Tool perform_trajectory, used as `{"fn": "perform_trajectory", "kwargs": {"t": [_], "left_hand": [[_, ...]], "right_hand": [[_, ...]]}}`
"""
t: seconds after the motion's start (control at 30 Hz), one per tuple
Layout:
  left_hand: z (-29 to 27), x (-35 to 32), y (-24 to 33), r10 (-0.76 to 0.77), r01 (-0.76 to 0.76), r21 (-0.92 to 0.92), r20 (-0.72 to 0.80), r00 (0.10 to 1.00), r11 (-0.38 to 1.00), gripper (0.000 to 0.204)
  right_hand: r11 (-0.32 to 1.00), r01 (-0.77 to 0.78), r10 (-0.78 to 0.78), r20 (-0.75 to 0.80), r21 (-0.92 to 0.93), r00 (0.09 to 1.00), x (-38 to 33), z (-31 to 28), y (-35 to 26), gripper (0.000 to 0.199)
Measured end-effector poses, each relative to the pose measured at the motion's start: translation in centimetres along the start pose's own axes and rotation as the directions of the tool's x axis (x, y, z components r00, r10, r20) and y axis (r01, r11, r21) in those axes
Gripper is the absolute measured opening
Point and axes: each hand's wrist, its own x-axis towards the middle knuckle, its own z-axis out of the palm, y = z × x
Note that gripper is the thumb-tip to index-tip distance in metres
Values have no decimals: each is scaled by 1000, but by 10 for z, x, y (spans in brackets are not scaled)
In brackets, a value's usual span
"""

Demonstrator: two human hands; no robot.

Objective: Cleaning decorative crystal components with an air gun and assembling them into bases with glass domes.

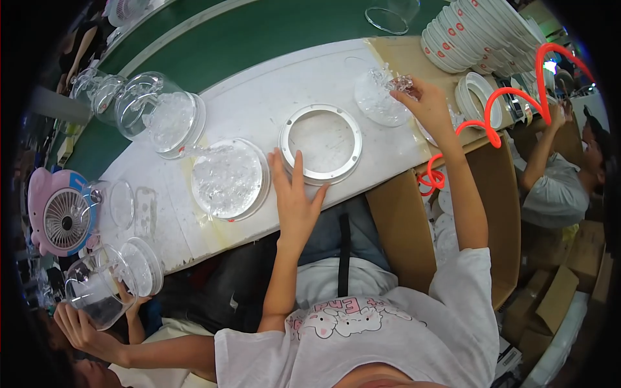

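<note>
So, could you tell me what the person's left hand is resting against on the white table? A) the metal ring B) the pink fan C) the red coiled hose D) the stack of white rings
A: the left hand lies flat on the table with its fingertips at the edge of the metal ring.

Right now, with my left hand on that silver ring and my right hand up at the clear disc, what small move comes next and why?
Probably bring the clear disc across to the silver ring. The right hand already pinches its crystal knob, the left hand steadies the ring, and the ring's centre is bare.
</note>
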Motion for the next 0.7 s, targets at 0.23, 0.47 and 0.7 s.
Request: {"fn": "perform_trajectory", "kwargs": {"t": [0.23, 0.47, 0.7], "left_hand": [[23, 32, 34, 143, -157, 175, 92, 985, 972, 44], [-6, 37, 15, 171, -213, 275, 170, 971, 937, 34], [31, 49, 40, 220, -246, 197, 147, 964, 949, 35]], "right_hand": [[960, 28, 1, -104, 278, 995, 1, -1, -12, 29], [931, 27, -2, -70, 364, 998, -5, -33, -12, 28], [889, -5, 7, -2, 458, 1000, 7, -44, -37, 28]]}}
